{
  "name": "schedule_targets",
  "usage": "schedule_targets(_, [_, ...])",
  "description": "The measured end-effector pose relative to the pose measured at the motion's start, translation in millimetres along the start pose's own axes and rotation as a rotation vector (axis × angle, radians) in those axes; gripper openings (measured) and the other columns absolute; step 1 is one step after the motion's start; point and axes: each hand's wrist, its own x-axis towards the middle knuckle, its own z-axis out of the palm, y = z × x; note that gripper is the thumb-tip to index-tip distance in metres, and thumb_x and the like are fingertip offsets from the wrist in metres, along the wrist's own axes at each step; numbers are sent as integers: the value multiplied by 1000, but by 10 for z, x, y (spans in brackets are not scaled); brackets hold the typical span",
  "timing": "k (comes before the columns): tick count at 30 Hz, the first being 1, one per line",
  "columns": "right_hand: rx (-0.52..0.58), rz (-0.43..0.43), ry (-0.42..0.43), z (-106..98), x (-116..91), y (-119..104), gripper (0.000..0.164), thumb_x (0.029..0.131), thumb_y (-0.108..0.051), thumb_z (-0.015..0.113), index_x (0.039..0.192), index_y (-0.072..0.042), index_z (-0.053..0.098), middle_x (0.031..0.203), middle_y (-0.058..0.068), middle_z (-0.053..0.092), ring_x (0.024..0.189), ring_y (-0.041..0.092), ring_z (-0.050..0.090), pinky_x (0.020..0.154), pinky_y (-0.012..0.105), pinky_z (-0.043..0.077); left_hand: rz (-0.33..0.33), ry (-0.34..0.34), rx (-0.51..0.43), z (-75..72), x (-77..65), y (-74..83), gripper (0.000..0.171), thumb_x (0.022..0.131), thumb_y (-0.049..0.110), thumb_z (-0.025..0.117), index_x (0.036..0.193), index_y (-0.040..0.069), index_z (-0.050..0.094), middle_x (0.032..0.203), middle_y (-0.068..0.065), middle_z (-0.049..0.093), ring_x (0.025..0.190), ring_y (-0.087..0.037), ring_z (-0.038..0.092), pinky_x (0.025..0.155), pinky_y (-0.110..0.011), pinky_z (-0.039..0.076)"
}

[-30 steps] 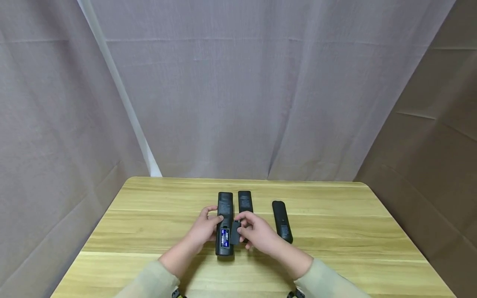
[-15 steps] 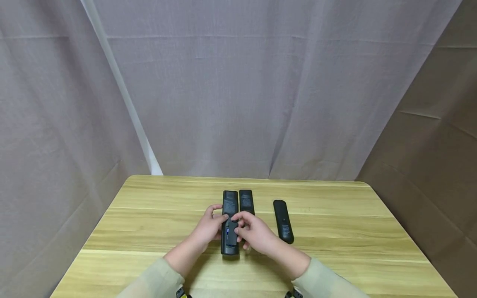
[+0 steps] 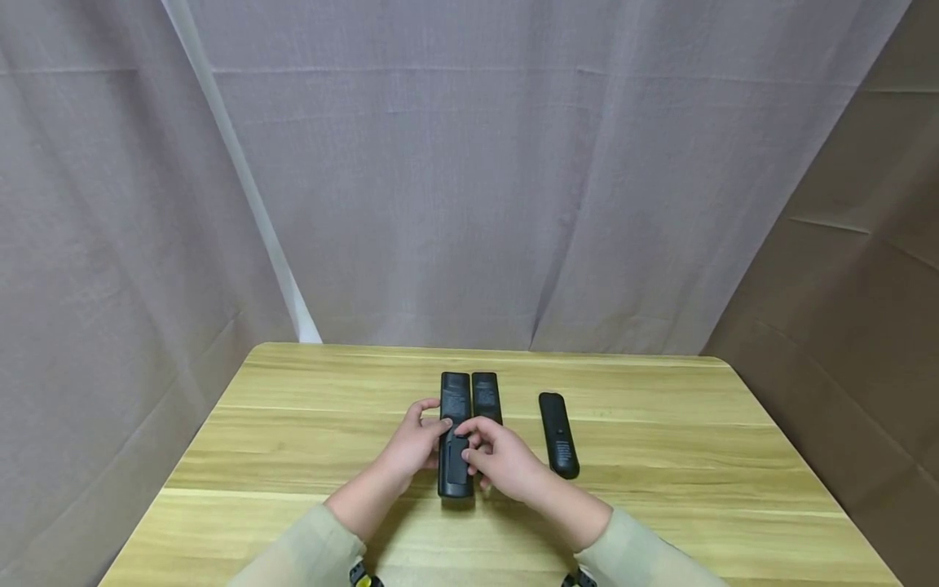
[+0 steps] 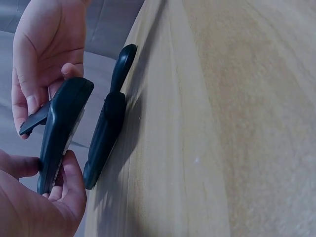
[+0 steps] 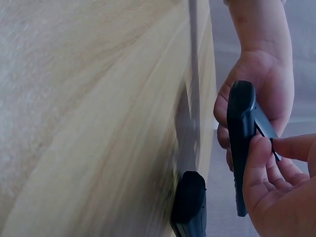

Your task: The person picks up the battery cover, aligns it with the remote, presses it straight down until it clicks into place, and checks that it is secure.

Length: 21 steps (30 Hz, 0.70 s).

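Note:
A black remote control [image 3: 456, 395] is held face down above the table, its back turned up. My left hand [image 3: 412, 444] grips it along its left side, thumb on the back and fingers beneath. Between thumb and fingers my right hand [image 3: 506, 463] pinches the black battery cover [image 3: 457, 466] over the lower half of the remote. In the left wrist view the cover [image 4: 36, 120] stands tilted, one end against the remote [image 4: 61, 121] and the other raised. From the head the cover hides the batteries.
A second black remote [image 3: 487, 397] lies just right of the held one, partly behind my right hand. Farther right lies a third remote [image 3: 559, 436], back up. All are on or over a wooden table [image 3: 293, 424], with grey curtains [image 3: 440, 204] behind.
The battery cover has gone from beside the remote to over its battery bay, hiding the blue batteries seen earlier. The remote and left hand have shifted slightly right.

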Motion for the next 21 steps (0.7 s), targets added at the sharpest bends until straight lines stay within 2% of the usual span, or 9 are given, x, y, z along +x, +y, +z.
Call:
schedule_targets(5, [-18,-4,3,-7,-1,3,27,95,-2,62,122,-5,59,88,8,56,72,29,61,54,49,54,3,4,3,0,0,-6,56,101,22,54,149,7,27,117,-18,61,82,-22,66,68,-41,59])
schedule_targets(11, [-58,-7,8,-2,22,44,26,95,-3,62,121,-8,60,88,6,57,71,23,60,55,48,55,-3,11,-2,2,1,2,56,101,22,54,148,6,27,116,-19,60,81,-21,66,67,-40,58])
schedule_targets(15, [-71,-21,8,1,29,67,26,95,-3,62,120,-7,61,87,5,57,71,28,61,53,49,54,-2,14,0,8,7,-7,55,101,20,54,147,5,28,116,-19,61,80,-21,66,66,-39,58])
schedule_targets(17, [-75,-30,9,2,29,75,26,95,-3,62,120,-6,62,87,5,57,69,30,60,50,45,54,0,14,-3,11,14,-16,54,101,20,54,147,5,29,116,-19,60,80,-22,66,66,-39,58])
schedule_targets(21, [-121,-62,25,6,34,89,25,94,-4,64,118,-7,63,86,3,56,62,21,55,49,31,49,3,14,-8,13,18,-27,54,101,18,54,146,4,29,117,-20,60,81,-22,67,66,-40,58])
